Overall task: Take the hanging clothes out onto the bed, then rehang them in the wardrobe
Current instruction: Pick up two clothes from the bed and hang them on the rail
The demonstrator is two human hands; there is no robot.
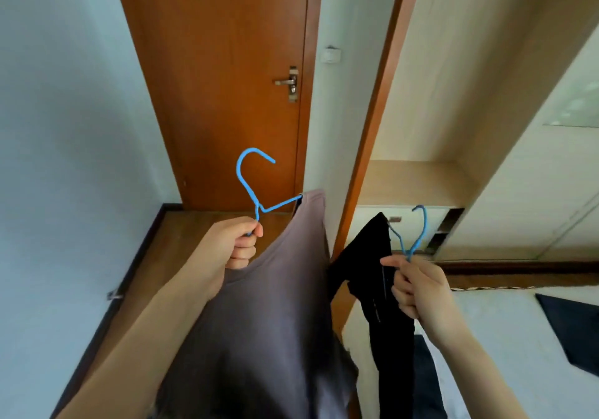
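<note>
My left hand [241, 243] grips the neck of a blue hanger [249, 178] that carries a grey shirt [269, 321], which hangs down over my forearm. My right hand [418, 285] pinches the neck of a second blue hanger [418, 234] carrying a black garment [389, 321] that droops toward the bed. Both hangers are held up in the air with their hooks pointing up. The open wardrobe [460, 94] stands ahead on the right, its rail out of view. The bed [505, 337] lies at the lower right.
A closed wooden door [227, 78] with a metal handle [287, 82] is straight ahead. The wardrobe's wooden side post [372, 110] stands between door and wardrobe. A dark garment [577, 331] lies on the bed at the right. Drawers [421, 227] sit low inside the wardrobe.
</note>
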